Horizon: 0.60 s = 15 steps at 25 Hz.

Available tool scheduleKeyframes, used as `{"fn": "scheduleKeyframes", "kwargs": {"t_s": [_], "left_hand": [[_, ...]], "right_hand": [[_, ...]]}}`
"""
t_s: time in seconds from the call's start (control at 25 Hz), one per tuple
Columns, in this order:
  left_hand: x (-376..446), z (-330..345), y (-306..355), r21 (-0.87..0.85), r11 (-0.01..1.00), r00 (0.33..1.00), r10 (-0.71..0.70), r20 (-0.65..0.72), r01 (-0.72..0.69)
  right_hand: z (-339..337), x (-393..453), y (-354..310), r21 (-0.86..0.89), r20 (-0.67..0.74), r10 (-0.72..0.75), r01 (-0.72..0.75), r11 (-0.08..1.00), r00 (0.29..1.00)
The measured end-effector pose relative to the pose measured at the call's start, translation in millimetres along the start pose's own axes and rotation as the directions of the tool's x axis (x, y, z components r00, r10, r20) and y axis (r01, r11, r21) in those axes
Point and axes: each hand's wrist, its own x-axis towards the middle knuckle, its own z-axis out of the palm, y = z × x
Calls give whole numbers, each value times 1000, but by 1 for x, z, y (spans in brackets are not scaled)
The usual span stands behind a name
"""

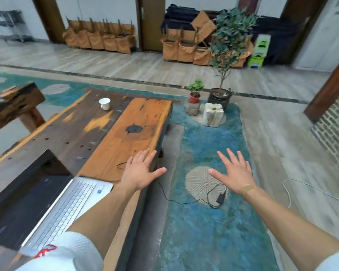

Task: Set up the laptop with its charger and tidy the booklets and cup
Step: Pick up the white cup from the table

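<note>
my 2 hands spread wide, holding nothing; charger brick (pixel 221 197) on floor at 7 o'clock of right hand (pixel 235 174), nearer than left hand (pixel 139 171).

silver laptop (pixel 67 208) with pale grey keys, white teacup (pixel 105 103), worktop (pixel 129 137) is orange plank next to dark brown wood, black charger (pixel 221 198) and cable on a mottled teal rug (pixel 209 231) with a beige ribbed circle, red flowerpot (pixel 194 98)

No legible text — small blue sticker on laptop (pixel 67 208) palm rest, red marks on sleeve (pixel 47 251), both unreadable
</note>
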Motion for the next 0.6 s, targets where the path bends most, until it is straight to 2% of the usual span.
{"fn": "scheduleKeyframes", "kwargs": {"t_s": [0.32, 0.6], "left_hand": [[126, -2, 2, 15, 992, 992, 126, 18, -126], [232, 20, 37, 34, 985, 985, 169, 32, -170]], "right_hand": [[-8, 73, 19, 29, -13, 135, -134, 991, 991], [-4, 155, 70, 22, -6, 171, -171, 985, 985]]}}
